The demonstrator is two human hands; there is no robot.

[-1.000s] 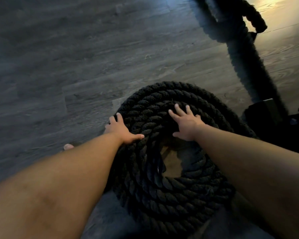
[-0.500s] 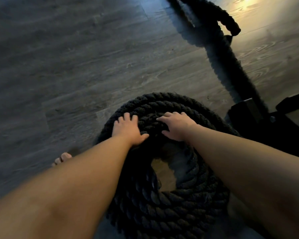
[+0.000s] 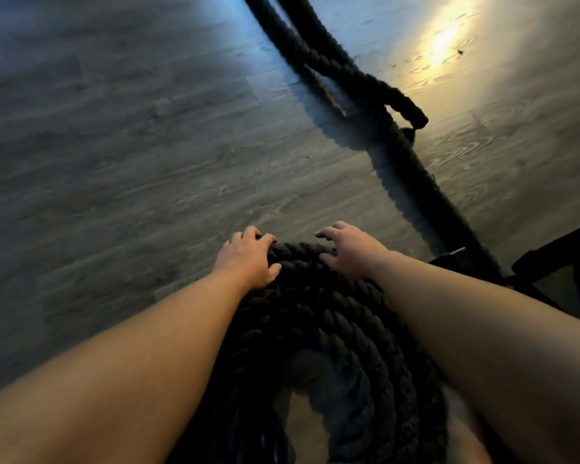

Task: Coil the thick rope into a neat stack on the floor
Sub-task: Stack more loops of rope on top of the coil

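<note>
The thick black twisted rope point(image 3: 315, 329) lies on the grey wood-look floor point(image 3: 114, 162), right in front of me. Most of it is wound round and round into a fat ring, loop on loop, with a hole in the middle where a bit of floor shows.

Both my bare arms reach out over the ring. My left hand point(image 3: 248, 259) sits on the far side of it. Its fingers bend down over the outer edge and its thumb lies on top, so it grips the top loop. My right hand point(image 3: 352, 252) is near it on the same far edge. Its fingers bend over the edge too, and its thumb touches the rope. Rope shows between the two hands.

A loose piece of rope point(image 3: 332, 67) runs away across the floor ahead, beside a bright yellow patch of light point(image 3: 442, 45). A dark thing point(image 3: 556, 259) sits by the ring on my right. I cannot tell what it is.
</note>
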